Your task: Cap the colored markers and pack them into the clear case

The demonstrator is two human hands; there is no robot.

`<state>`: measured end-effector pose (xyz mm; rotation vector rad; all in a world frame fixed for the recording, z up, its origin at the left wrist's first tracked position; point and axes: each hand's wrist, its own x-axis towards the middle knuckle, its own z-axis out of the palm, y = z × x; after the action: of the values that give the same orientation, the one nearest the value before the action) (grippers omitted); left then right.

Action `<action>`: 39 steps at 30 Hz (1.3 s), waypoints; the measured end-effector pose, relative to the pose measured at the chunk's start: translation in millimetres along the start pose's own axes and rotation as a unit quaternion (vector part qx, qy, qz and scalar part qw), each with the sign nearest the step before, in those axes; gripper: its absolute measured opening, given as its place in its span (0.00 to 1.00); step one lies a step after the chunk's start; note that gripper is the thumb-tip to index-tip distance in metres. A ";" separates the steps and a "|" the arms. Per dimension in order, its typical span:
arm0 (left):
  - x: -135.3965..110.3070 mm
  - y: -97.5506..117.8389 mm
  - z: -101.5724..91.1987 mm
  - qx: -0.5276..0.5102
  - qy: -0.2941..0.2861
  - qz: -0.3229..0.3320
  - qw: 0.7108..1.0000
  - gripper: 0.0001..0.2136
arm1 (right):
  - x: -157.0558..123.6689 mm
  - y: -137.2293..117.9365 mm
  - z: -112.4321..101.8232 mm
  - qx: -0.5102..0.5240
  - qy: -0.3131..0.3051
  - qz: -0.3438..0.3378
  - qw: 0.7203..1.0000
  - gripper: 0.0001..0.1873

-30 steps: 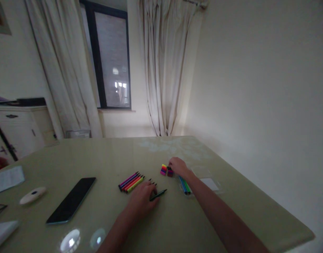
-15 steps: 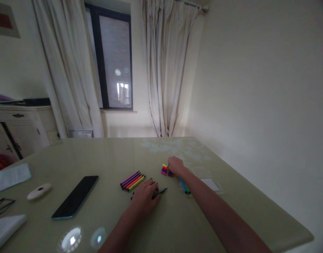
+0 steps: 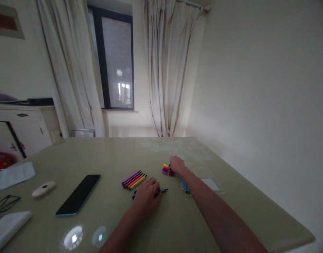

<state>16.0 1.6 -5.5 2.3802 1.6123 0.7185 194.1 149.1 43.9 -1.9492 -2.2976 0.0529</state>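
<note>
My left hand [image 3: 148,194] rests on the table with its fingers curled over dark markers; one dark marker [image 3: 163,191] pokes out past the thumb. Just beyond it lies a row of markers [image 3: 134,180] in purple, navy, red, orange and yellow. My right hand [image 3: 177,165] reaches farther out, fingers closed and pointing down. Whatever is in its fingers is hidden. Beside those fingertips are a small block of coloured stripes [image 3: 165,169] and a darker one [image 3: 171,172]. Blue markers [image 3: 184,185] show at the edge of my right forearm, by a clear plastic case [image 3: 218,186].
On the left lie a black phone [image 3: 79,195], a white oval object [image 3: 43,189], glasses [image 3: 6,203], a white box-like object [image 3: 11,225] and a pale cloth or paper [image 3: 16,175]. A wall [image 3: 256,105] runs along the table's [image 3: 256,214] right side.
The view has shifted slightly, so most things sit a little farther right. Both hands keep nearly the same places. The green marker beside the blue ones is now covered by my right forearm.
</note>
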 end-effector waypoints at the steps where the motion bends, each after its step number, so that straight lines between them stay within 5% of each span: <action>1: 0.5 0.7 -0.9 -0.003 0.007 0.001 1.000 0.04 | -1.0 -0.3 -2.5 0.007 0.009 0.003 1.000 0.13; 6: 5.3 2.2 -8.4 -0.075 0.061 -0.033 0.995 0.08 | -27.9 3.0 -7.1 0.086 0.084 -0.016 0.993 0.13; 11: 9.0 -5.1 -13.7 -0.202 0.121 -0.058 0.970 0.10 | -79.3 15.3 12.5 0.452 0.127 -0.115 0.875 0.14; 15: 7.8 -9.6 -17.2 -0.215 0.144 -0.045 0.965 0.10 | -100.3 15.8 17.3 0.535 0.116 -0.162 0.821 0.13; 27: 3.3 -6.4 -24.0 -0.201 0.111 -0.035 0.973 0.10 | -106.4 2.0 14.6 0.546 0.150 -0.201 0.799 0.09; 39: 1.1 -5.6 -22.6 -0.190 0.114 0.006 0.975 0.11 | -105.9 7.4 13.2 0.571 0.097 -0.202 0.790 0.07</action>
<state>0.8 2.1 12.2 2.0935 1.3808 1.2190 216.6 46.9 22.1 -0.7785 -1.7319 0.9029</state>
